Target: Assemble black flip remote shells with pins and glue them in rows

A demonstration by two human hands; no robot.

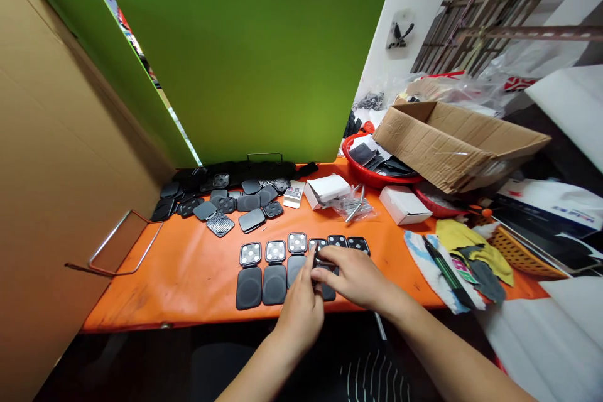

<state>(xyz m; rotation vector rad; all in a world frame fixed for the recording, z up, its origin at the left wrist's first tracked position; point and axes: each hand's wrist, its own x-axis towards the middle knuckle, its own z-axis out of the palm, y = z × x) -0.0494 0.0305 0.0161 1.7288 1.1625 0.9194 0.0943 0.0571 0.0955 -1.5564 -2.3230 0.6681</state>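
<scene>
Both hands meet over a row of black hinged pads near the orange table's front edge. My left hand (pixel 304 301) is closed around a small dark piece (pixel 316 255), held upright. From the right, my right hand (pixel 351 273) has its fingers pinched at the same piece. Several pads lie opened flat in the row, each with a dotted square part above a plain dark part, such as the leftmost one (pixel 249 287) and its neighbour (pixel 274 284). My hands cover part of the pads on the right.
Loose black pads (pixel 220 224) lie at the back left. White boxes (pixel 405 204), a bag of metal rods (pixel 354 206), a red basin (pixel 362 173) and a cardboard box (pixel 452 144) stand behind right. Cloths and pens (pixel 447 273) lie right. A green panel (pixel 245 56) rises behind.
</scene>
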